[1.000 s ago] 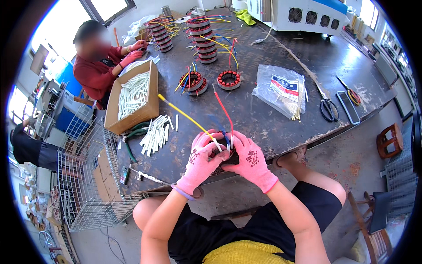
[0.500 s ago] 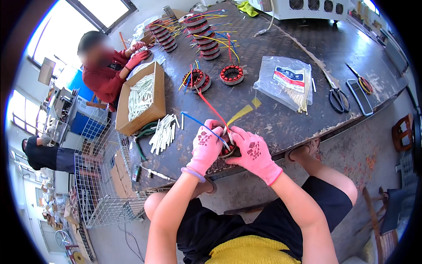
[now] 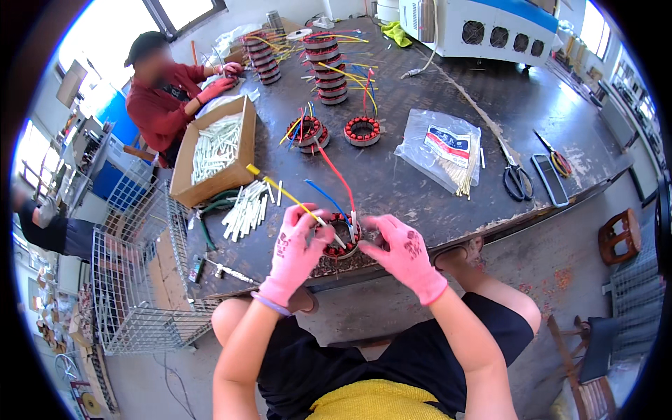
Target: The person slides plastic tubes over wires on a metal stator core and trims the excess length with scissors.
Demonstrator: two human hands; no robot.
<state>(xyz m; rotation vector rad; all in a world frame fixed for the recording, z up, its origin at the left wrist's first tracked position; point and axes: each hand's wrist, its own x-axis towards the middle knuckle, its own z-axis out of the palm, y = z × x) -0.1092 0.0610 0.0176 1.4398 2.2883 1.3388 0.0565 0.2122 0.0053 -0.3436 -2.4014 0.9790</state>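
At far left, a wire mesh basket [image 3: 133, 294] stands on the floor beside the dark worktable [image 3: 420, 168]. On the table's left part, an open cardboard box [image 3: 213, 150] holds white sleeve pieces, and more loose white sleeves [image 3: 246, 208] lie just beside it; a co-worker in a red top [image 3: 164, 105], wearing red gloves, sits at the far left corner near stacks of wound stators [image 3: 325, 66]. At the near table edge, the left hand [image 3: 297, 248], in a pink glove, has thumb and fingertips pinched closed on a yellow lead wire [image 3: 287, 196] that runs up and to the left. Between the two hands sits the motor stator [image 3: 339, 241], a ring with red-wound coils, resting at the table edge; red and blue leads rise from it. The right hand [image 3: 402, 252], also in a pink glove, has its fingers curled loosely against the stator's right side, touching it; whether it grips a wire cannot be told. Farther back lie two more single stators [image 3: 362, 130], and to the right a clear plastic bag [image 3: 441, 150], black-handled scissors [image 3: 516, 178] and a flat dark case [image 3: 548, 180].
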